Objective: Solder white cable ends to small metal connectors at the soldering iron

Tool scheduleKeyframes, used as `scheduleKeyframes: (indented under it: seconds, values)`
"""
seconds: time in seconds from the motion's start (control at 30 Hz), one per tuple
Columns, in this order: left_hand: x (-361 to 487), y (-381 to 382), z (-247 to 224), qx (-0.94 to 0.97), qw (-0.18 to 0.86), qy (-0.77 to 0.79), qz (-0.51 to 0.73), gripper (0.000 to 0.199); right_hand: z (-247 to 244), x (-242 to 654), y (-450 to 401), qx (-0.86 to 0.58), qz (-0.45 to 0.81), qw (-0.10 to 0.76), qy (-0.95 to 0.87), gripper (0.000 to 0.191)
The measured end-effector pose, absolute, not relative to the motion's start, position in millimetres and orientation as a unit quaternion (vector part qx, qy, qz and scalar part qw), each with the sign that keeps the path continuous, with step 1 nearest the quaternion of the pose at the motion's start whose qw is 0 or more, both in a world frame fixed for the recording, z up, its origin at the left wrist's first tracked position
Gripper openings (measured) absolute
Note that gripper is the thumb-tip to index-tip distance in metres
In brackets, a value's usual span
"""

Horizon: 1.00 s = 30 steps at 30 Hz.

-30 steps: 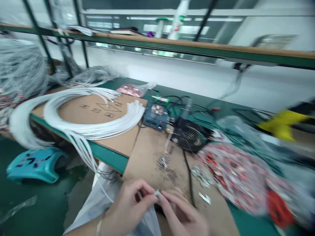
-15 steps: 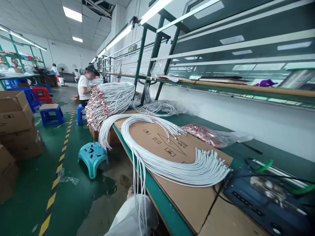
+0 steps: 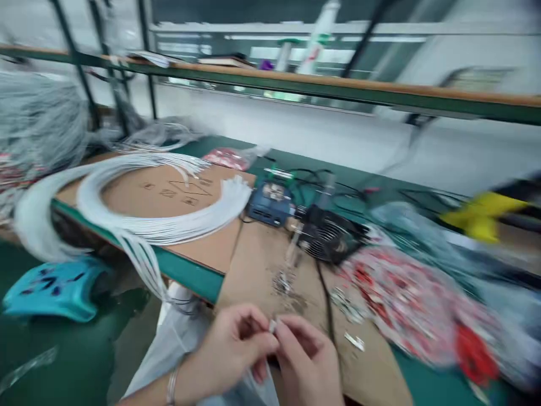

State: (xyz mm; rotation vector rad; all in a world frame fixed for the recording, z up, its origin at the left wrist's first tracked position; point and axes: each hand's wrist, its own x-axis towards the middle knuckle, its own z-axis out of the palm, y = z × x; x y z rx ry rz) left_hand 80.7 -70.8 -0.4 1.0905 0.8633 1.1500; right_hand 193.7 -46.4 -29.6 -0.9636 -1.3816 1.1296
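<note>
Pinch: The left hand (image 3: 232, 349) and right hand (image 3: 306, 361) meet at the fingertips, both closed on a small white piece (image 3: 273, 326) low in the view; blur hides whether a wire enters it.
Gaze: Half a second ago the view ran down the aisle, no hands in frame. Now it is back on the work, hands much where they were a second ago; the grip appears kept, the piece again in sight.
Bench edge: From the hands, the bench (image 3: 207, 283) drops away at ten o'clock, a few white strands hanging over its side.
Black cord: It comes down at one o'clock (image 3: 324, 293) to just beside the right hand, likely the nearest snag.
Elbow room: Bare cardboard (image 3: 247, 265) opens at eleven o'clock; a silvery strip (image 3: 354, 341) lies at three.
Metal bits: A small pile (image 3: 283, 282) sits at twelve.
Clear bag: Red-and-white pieces crowd the bag (image 3: 401, 299) at two to three, limiting that side.
Equipment: A black fan-like device (image 3: 332, 237) stands at one, a blue box (image 3: 271, 206) at twelve.
White cables: The curved bundle (image 3: 169, 228) spreads at ten.
Shelf: It crosses the far side (image 3: 253, 78) at twelve.
</note>
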Motion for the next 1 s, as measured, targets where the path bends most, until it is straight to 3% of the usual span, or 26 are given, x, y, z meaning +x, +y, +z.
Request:
scheduleKeyframes:
  seconds: [0.13, 0.3, 0.4, 0.57, 0.67, 0.8, 0.9, 1.0]
  values:
    - [80, -54, 8, 0.532, 0.594, 0.364, 0.481, 0.047, -11, 200, -30, -0.338, 0.528, 0.588, -0.511, 0.023]
    - [78, -55, 6, 0.573, 0.56, 0.398, 0.447, 0.037, 11, 220, -35, -0.331, 0.5, 0.532, -0.598, 0.014]
    - [79, -57, 8, 0.594, 0.555, 0.403, 0.42, 0.026, 10, 226, -39, -0.324, 0.486, 0.519, -0.624, 0.018]
    - [90, -56, 9, 0.559, 0.595, 0.378, 0.437, 0.032, -21, 203, -42, -0.195, 0.559, 0.647, -0.48, 0.024]
    - [90, -56, 7, 0.576, 0.579, 0.37, 0.444, 0.034, -30, 201, -40, -0.164, 0.617, 0.661, -0.394, 0.027]
    - [81, -57, 7, 0.593, 0.562, 0.395, 0.419, 0.033, -13, 230, -33, -0.227, 0.528, 0.69, -0.44, 0.029]
    - [75, -59, 7, 0.606, 0.571, 0.395, 0.388, 0.032, 3, 248, -33, -0.298, 0.435, 0.563, -0.637, 0.007]
    - [71, -62, 6, 0.651, 0.542, 0.403, 0.347, 0.029, 15, 251, -38, -0.294, 0.395, 0.432, -0.756, 0.011]
